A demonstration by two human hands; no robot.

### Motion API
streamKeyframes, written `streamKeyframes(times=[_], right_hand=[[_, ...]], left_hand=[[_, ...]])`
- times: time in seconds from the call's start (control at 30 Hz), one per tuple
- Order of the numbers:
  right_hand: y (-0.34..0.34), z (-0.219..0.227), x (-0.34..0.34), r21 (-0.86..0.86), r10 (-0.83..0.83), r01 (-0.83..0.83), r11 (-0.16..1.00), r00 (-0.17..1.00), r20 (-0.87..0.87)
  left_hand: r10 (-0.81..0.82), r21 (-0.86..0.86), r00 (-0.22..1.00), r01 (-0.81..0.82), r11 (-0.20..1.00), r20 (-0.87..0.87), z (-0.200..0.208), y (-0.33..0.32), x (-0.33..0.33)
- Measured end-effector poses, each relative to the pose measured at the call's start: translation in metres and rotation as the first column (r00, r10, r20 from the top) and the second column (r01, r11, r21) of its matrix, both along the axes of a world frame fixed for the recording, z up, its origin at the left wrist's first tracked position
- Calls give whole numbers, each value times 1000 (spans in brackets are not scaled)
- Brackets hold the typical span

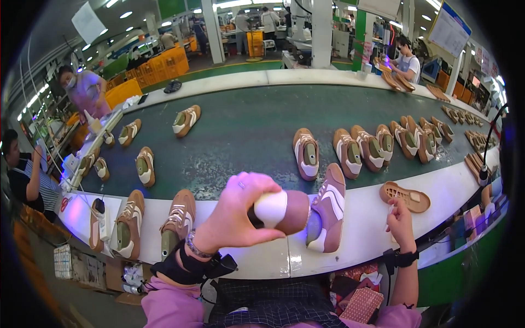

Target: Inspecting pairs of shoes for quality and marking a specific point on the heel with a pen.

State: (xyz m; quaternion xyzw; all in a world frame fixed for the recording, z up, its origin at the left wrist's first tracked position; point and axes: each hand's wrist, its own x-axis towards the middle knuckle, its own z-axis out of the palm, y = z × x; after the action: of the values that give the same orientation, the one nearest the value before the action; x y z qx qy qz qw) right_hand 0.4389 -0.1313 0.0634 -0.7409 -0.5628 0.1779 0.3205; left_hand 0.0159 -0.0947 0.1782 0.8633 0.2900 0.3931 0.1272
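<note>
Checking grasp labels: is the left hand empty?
No, the left hand grips a brown-and-white sneaker by its white heel, above the white table edge.

**Factory hall around a curved conveyor**

A dark green conveyor belt (246,131) is curving across the hall, edged by a white ledge (273,257). Ceiling lights (126,15) are glowing in rows overhead. White pillars (321,33) are standing behind, beside yellow crates (164,65). A green floor strip (235,68) is running along the far side, where people are working.
</note>
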Motion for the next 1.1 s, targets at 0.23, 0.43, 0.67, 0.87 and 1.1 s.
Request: streamKeyframes(times=[0.23,0.43,0.67,0.87,1.1], right_hand=[[5,87,-104,485,523,-198,852,334,-784],[26,87,-155,568,675,-426,704,150,-723],[28,118,-228,533,638,-504,680,47,-769],[45,113,-249,372,591,-649,664,150,-792],[38,95,-270,322,607,-628,708,310,-732]], left_hand=[[-126,-6,973,130,992,195,-26,-9,-2],[-81,10,976,81,997,204,-32,-32,-9],[40,260,963,-112,959,266,-55,-38,-27],[-1,307,978,-64,949,207,-66,-31,-38],[-19,301,984,-35,953,175,-71,-24,-51]])
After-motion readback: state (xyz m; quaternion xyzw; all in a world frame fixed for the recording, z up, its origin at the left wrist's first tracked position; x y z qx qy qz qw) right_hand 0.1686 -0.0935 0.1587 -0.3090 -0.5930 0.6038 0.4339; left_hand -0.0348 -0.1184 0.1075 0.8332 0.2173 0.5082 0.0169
